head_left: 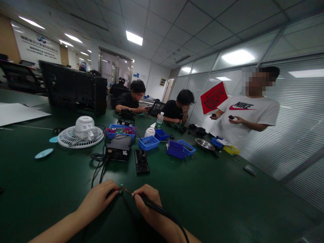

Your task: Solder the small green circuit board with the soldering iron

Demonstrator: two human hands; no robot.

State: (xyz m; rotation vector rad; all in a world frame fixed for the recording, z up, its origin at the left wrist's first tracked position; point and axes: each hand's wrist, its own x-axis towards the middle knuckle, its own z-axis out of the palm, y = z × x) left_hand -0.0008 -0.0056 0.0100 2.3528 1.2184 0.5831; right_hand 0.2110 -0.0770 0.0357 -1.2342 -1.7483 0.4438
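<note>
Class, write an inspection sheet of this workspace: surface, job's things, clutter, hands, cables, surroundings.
Surface: green table, crowded beyond the hands.
Job's things: soldering iron; small green part near its tip, details unclear.
Clutter: white fan, black box, blue bins, bottle, metal dish.
Hands: right hand grips the soldering iron; left hand is at the green part, grip unclear.
Cables: black cord over the right wrist; tangled leads beside the black box.
Surroundings: monitor, blinds, people seated and standing.

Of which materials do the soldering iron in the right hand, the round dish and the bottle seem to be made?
Soldering iron: its thin tip looks like dull metal; the black handle could be plastic or rubber.
Round dish: likely polished metal, given its silvery, bright reflections.
Bottle: probably clear, glossy plastic, being see-through.
</note>
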